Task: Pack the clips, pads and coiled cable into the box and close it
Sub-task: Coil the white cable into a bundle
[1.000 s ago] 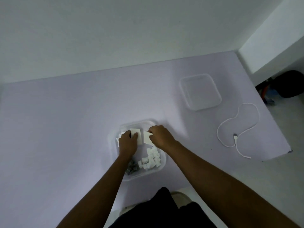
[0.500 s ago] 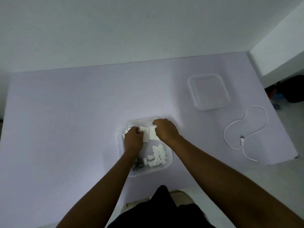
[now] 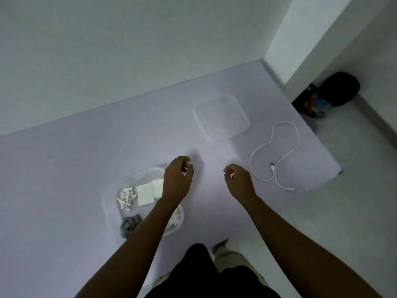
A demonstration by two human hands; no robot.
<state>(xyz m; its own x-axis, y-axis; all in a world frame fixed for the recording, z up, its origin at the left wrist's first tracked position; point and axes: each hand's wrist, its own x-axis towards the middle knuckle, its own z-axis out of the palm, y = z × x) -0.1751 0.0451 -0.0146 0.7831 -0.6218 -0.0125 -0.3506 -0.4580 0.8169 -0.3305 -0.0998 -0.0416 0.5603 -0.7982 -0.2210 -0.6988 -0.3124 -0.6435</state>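
L hand (image 3: 177, 179), R hand (image 3: 237, 182) left box (image 3: 139, 175); pads (image 3: 145, 194) inside.

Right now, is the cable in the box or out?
Out. The cable lies in a loose loop on the table, right of the box.

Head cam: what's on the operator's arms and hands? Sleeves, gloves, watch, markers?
Nothing worn: left hand and right hand ungloved, no rings or markers visible; wrists show no watch or band; left forearm and right forearm bare to the frame edge, no sleeves or cables.
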